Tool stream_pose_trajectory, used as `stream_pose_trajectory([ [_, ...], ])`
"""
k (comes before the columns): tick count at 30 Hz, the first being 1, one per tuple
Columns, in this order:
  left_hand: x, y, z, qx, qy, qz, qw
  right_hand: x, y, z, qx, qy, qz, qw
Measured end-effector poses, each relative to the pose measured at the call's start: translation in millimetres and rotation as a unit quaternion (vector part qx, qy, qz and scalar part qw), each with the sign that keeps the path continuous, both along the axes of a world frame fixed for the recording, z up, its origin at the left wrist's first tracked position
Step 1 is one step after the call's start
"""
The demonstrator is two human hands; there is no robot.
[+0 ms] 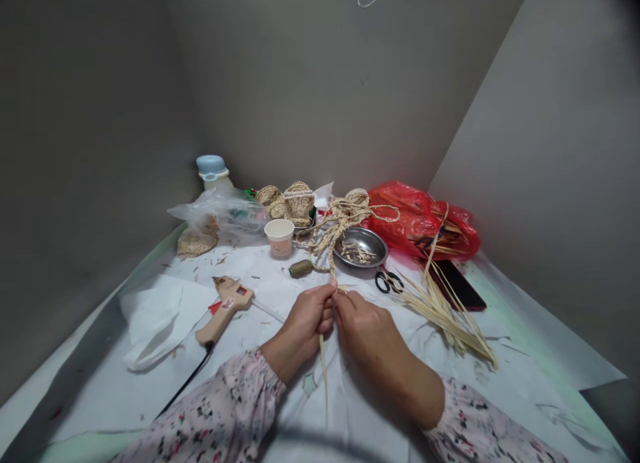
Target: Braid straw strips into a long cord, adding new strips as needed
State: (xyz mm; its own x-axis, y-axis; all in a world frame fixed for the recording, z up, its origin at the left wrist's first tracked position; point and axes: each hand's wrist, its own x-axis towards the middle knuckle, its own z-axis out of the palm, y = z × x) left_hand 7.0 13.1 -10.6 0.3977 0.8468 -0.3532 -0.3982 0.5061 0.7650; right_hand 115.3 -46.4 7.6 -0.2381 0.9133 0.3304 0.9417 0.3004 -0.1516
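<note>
Both hands meet at the near end of a braided straw cord (332, 257). My left hand (311, 312) is closed, its thumb and fingers pinching the braid; a loose straw strand (323, 366) hangs below it. My right hand (367, 323) is closed against it, fingertips together at the same spot, and its fingers are partly hidden. From the hands the cord runs away into a tangled heap of braid (345, 213). Just beyond my left hand lies a brownish-green thread spool (301, 269). Loose flat straw strips (450, 316) lie to the right of my right hand.
A glue gun (225, 311) with a black cable lies left. Behind stand a paper cup (279, 237), a metal bowl (377, 258) with straw scraps, and a blue-capped bottle (213, 169). Right are scissors (389, 282), a phone (463, 288) and a red plastic bag (400, 206). Walls surround the table.
</note>
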Motion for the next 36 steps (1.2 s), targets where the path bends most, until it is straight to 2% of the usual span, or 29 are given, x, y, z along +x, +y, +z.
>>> stream_pose_trajectory([
  [3,-2.5,2.3,-0.3,0.009,0.017,0.024,1.000,3.6,3.1,7.8,-0.052,0.070,0.058,0.995],
  [6,-5.0,3.6,-0.7,0.032,0.031,0.036,0.998,26.5,14.5,29.7,-0.095,0.195,0.144,0.965],
  [7,-5.5,3.7,-0.8,0.031,0.038,0.034,0.998,39.2,19.9,38.5,-0.085,0.221,0.120,0.964],
  [8,-5.8,3.7,-0.7,0.033,0.045,0.032,0.998,54.0,25.6,46.8,-0.062,0.233,0.069,0.968],
  [10,-5.7,3.2,0.2,0.037,0.057,0.024,0.997,87.7,37.8,58.4,-0.035,0.192,-0.063,0.979],
  [12,-5.3,2.4,1.9,0.045,0.063,0.016,0.997,121.1,50.0,59.7,-0.011,0.105,-0.214,0.971],
  [14,-4.7,1.4,4.2,0.048,0.066,0.011,0.997,148.3,60.9,50.6,-0.011,0.064,-0.335,0.940],
  [17,-3.8,0.1,6.6,0.044,0.075,0.005,0.996,172.0,73.3,26.9,-0.028,0.054,-0.412,0.909],
  [20,-3.4,-0.5,5.6,0.041,0.081,0.001,0.996,179.8,80.4,8.2,-0.023,0.055,-0.405,0.912],
  [22,-3.4,-0.5,3.6,0.041,0.080,-0.005,0.996,178.9,83.0,4.7,0.010,0.081,-0.378,0.922],
  [24,-3.7,-0.1,1.6,0.039,0.081,-0.008,0.996,171.9,83.6,8.3,0.071,0.155,-0.324,0.931],
  [27,-4.4,0.7,0.0,0.039,0.078,-0.007,0.996,145.7,77.3,19.6,0.181,0.323,-0.175,0.912],
  [29,-4.8,1.4,-0.4,0.041,0.069,-0.009,0.997,119.4,67.2,24.6,0.210,0.386,-0.075,0.895],
  [31,-5.0,2.0,-0.9,0.041,0.063,-0.011,0.997,91.6,54.2,24.2,0.211,0.373,0.021,0.903],
  [33,-4.9,2.8,-1.6,0.043,0.051,-0.013,0.998,68.4,41.4,19.1,0.216,0.280,0.132,0.926],
  [36,-4.8,4.2,-2.0,0.049,0.018,-0.017,0.998,48.5,28.0,9.5,0.193,0.193,0.286,0.918],
])
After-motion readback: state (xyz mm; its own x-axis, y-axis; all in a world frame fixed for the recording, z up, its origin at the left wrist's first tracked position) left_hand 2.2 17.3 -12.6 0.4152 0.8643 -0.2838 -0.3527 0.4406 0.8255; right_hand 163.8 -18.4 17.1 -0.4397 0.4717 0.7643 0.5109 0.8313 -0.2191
